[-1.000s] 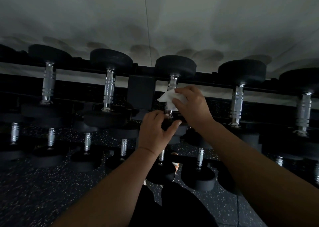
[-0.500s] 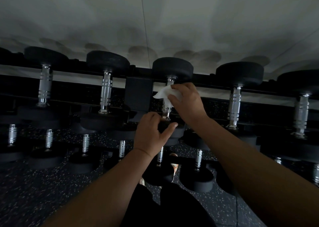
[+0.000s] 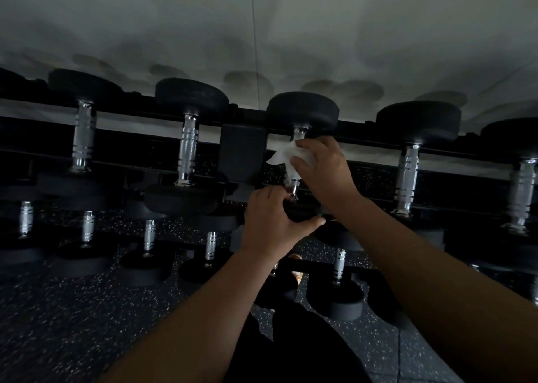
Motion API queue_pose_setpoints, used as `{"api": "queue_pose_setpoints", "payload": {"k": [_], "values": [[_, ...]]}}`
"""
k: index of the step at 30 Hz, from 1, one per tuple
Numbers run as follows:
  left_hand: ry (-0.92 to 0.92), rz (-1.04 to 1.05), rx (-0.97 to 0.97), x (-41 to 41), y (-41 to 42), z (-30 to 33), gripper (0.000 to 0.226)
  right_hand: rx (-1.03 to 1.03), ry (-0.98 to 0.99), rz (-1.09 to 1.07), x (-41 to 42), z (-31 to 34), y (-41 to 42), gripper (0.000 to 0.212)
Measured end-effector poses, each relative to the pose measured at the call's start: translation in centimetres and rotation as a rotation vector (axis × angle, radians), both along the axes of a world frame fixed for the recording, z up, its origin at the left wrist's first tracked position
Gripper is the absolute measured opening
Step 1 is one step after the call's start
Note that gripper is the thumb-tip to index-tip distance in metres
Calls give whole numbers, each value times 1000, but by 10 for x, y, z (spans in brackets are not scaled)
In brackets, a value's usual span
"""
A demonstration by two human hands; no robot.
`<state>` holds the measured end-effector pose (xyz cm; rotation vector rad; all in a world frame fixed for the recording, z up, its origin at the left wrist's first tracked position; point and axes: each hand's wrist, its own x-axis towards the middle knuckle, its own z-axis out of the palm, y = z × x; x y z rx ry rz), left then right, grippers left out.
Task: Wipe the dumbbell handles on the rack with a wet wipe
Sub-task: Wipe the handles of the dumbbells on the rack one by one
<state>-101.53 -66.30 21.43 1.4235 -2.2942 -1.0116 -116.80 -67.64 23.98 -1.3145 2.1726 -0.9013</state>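
Note:
A black rack (image 3: 243, 152) holds a top row of black dumbbells with chrome handles. My right hand (image 3: 323, 170) presses a white wet wipe (image 3: 283, 154) around the handle of the middle dumbbell (image 3: 302, 111), near its upper end. Only the handle's top and bottom tips show. My left hand (image 3: 273, 225) grips the near black head of that same dumbbell from below, with the thumb stretched to the right. Neighbouring handles stand bare at left (image 3: 187, 152) and right (image 3: 406, 175).
Lower rows of smaller dumbbells (image 3: 337, 266) sit beneath my arms. Speckled black rubber floor (image 3: 87, 310) lies below, and a white wall (image 3: 262, 33) rises behind the rack. A shoe tip (image 3: 297, 275) shows between the lower weights.
My right hand has slid the wipe up the handle toward the far head. The left hand stays on the near head. The view has shifted slightly.

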Motion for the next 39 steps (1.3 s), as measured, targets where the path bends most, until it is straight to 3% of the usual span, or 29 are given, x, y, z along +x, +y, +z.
{"api": "queue_pose_setpoints", "payload": {"k": [8,15,22,26,33,39], "values": [[-103,100,-44,-20,18,3,67,35,18,-1,-8,5,1,32],[3,92,-17,-8,9,-1,64,-6,28,-35,-2,5,2,30],[-150,33,-146,-14,9,12,81,-67,6,-147,6,-1,-5,35],[-127,11,-129,-7,1,8,62,-18,4,-122,5,-3,-8,28],[-135,-25,-159,-6,-2,-2,65,29,-21,-80,3,-5,8,25],[-106,-3,-155,-6,-1,-2,65,-118,12,-210,0,7,-6,24]]}}
